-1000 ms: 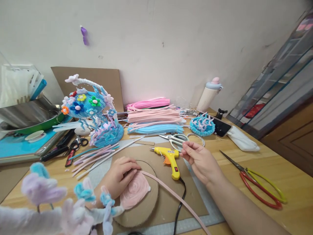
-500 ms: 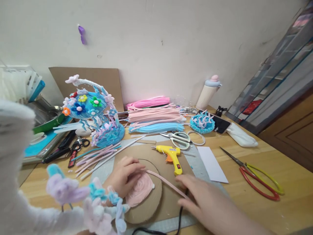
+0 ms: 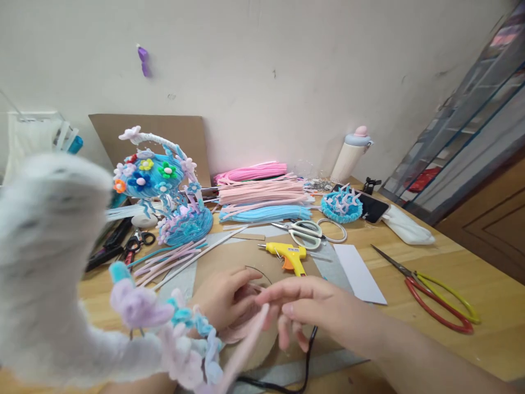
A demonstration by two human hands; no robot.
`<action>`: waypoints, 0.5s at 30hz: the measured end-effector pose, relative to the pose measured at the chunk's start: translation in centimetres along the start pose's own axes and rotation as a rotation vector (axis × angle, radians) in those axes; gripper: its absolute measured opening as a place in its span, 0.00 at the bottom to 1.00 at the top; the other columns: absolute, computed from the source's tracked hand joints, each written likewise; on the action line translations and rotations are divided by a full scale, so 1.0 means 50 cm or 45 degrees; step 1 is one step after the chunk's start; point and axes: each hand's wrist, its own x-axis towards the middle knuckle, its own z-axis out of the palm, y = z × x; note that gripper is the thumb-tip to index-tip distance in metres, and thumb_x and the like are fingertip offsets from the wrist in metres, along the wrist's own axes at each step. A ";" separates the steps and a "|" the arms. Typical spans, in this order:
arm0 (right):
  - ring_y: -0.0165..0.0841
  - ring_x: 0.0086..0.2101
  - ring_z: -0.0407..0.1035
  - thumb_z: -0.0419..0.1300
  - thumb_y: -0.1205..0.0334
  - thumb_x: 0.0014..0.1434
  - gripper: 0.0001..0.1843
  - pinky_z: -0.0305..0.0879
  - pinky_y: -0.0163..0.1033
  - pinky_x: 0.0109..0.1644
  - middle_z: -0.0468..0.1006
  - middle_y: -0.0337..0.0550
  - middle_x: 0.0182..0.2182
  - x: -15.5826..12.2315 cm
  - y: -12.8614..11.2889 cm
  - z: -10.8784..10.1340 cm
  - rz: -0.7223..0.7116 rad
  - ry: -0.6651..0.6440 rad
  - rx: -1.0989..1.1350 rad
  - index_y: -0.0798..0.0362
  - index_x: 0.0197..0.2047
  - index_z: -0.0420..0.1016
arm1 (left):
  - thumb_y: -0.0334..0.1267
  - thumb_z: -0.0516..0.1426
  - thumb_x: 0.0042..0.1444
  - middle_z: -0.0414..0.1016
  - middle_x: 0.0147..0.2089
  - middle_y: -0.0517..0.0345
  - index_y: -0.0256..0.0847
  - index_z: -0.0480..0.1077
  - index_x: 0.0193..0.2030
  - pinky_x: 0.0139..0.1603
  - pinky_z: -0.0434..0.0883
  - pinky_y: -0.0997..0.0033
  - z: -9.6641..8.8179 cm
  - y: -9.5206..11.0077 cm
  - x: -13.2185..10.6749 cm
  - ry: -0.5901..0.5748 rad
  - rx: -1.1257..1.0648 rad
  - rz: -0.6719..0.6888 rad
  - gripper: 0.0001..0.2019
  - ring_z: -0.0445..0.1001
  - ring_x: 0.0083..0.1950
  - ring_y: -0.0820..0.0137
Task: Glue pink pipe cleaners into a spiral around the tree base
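Note:
My left hand (image 3: pixel 223 298) is curled over a flat pink coil of pipe cleaner (image 3: pixel 237 331), which lies on a round cardboard disc (image 3: pixel 266 350) and is partly hidden. From the coil a loose pink pipe cleaner (image 3: pixel 248 347) rises and bends back toward me. At that bend, the fingertips of my right hand (image 3: pixel 311 309) close on the pipe cleaner, beside the left fingers. Just beyond my right hand lies a yellow glue gun (image 3: pixel 289 254), its handle end covered; a black cord (image 3: pixel 310 350) shows below the hand.
A white fuzzy arch with flowers (image 3: pixel 53 262) blocks the near left. Behind are a blue flowered basket piece (image 3: pixel 158 175), bundled pipe cleaners (image 3: pixel 262 194) and pale-handled scissors (image 3: pixel 305 234). To the right lie a white card (image 3: pixel 359 273) and red-and-yellow scissors (image 3: pixel 435 301).
My right hand has moved left to meet my left hand over the coil. The pink pipe cleaner, stretched rightward before, now bends toward me. The view has shifted slightly.

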 end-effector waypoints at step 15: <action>0.29 0.34 0.70 0.58 0.65 0.55 0.17 0.62 0.33 0.34 0.78 0.43 0.38 0.026 0.021 -0.010 -0.230 0.089 -0.082 0.52 0.48 0.75 | 0.40 0.56 0.58 0.73 0.35 0.60 0.42 0.72 0.35 0.38 0.70 0.70 0.015 0.009 0.005 0.028 0.107 0.103 0.06 0.71 0.36 0.71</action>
